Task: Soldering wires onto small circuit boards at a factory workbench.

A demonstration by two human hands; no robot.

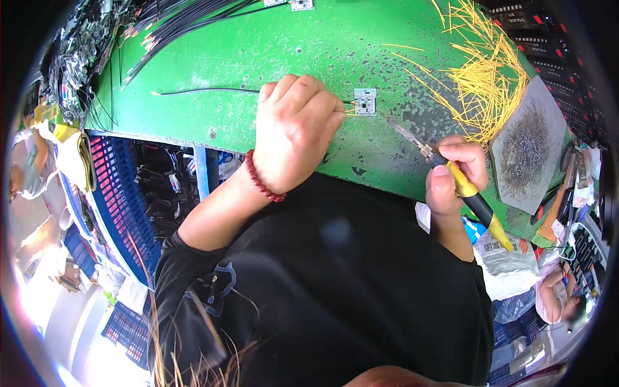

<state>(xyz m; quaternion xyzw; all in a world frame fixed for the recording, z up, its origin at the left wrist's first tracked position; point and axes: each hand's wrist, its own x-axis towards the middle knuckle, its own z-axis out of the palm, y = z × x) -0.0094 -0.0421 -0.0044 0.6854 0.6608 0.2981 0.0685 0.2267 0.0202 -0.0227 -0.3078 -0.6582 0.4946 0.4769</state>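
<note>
My left hand (293,126) is closed on a black cable (213,90), which enters the fist from the left. From its right side, short black and yellow leads reach a small white circuit board (365,103) lying on the green bench top (258,55). What the fingertips pinch is hidden beneath the fist. In my right hand (443,193) is a yellow and black soldering iron (478,208), gripped near its metal collar. Its tip points up and left, just right of the board and apart from it.
A heap of thin yellow wires (487,84) lies at the far right, beside a grey plate (525,148) with a dark scorched patch. Black cables (174,29) with bared ends are bundled at the far left. A blue crate (122,187) stands below the bench's left edge.
</note>
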